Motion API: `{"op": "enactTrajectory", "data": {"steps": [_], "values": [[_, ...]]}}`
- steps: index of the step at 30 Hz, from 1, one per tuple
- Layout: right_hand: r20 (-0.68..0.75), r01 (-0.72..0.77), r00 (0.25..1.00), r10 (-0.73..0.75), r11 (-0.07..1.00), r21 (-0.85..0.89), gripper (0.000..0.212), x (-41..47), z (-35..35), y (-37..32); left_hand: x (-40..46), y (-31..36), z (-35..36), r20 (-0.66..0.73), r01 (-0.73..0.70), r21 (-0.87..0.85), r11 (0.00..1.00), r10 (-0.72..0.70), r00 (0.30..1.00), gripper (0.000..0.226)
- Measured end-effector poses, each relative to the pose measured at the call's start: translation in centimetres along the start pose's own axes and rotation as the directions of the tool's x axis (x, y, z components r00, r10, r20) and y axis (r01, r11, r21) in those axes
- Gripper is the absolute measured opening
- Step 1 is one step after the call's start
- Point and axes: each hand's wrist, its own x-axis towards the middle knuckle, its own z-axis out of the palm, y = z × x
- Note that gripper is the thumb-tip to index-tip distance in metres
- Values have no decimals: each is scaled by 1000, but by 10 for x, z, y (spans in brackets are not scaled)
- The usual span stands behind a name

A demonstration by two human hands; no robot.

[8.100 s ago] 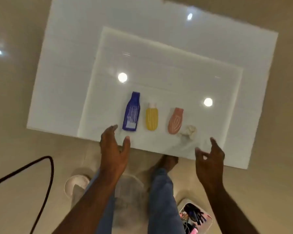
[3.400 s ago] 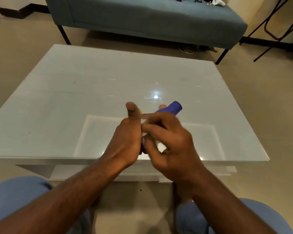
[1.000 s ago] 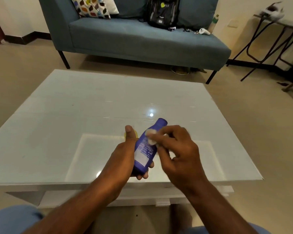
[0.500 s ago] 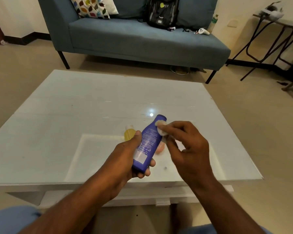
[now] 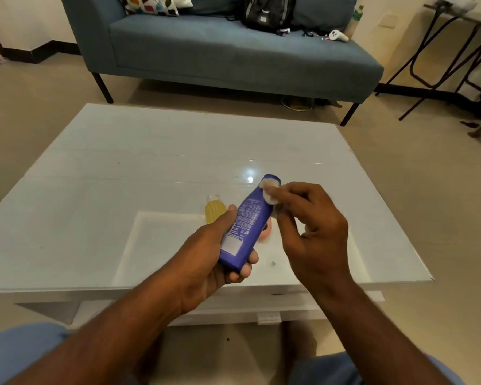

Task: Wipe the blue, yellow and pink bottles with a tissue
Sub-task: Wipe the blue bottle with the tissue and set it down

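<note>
Above the near edge of the white table [image 5: 100, 173], two hands work on one blue bottle [image 5: 246, 223], held clear of the tabletop and tilted so its cap points toward 1 o'clock. The left hand [image 5: 206, 262] grips the bottle's lower half, thumb along the 9 o'clock side of the label and fingers curled under the base. The right hand [image 5: 308, 232] pinches one small white tissue [image 5: 270, 190] between thumb and fingertips and presses it against the bottle's neck, just below the cap. Three bottles show in all: the blue one in hand, one yellow bottle [image 5: 214, 211] lying on the table at 11 o'clock from the left thumb, and one pink bottle [image 5: 265, 232], of which only a sliver shows behind the blue bottle's 3 o'clock side. Whether the yellow and pink bottles touch each other cannot be told. At 12 o'clock, beyond the table, stands one blue-grey sofa [image 5: 233, 54] carrying one patterned cushion [image 5: 150, 4] and one black bag [image 5: 267, 9]. Toward 2 o'clock is one folding stand [image 5: 439, 45] with black legs. Two knees in blue trousers [image 5: 20, 354] frame the bottom at 7 and 5 o'clock.
</note>
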Motion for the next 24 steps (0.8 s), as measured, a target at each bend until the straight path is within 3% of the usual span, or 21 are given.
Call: {"op": "enactTrajectory", "data": {"steps": [7,10,14,21,24], "values": [[148,177,970,-193,977,116,27,-20,5,-20,3,1,-1,-102,-110,-106,988,99,990,50],[55,95,994,-99,994,57,27,-9,5,-12,1,-1,-1,-41,-73,-55,996,71,997,52],[-41,-77,996,81,991,108,33,1,1,-3,-3,-3,2,36,-22,8,1000,22,999,53],[73,67,994,-80,983,172,29,-13,5,-21,1,3,-2,-14,-71,-10,997,71,997,57],[-2,-11,1000,12,985,172,27,-5,5,-15,-2,3,-1,43,-41,21,999,40,998,53]]}}
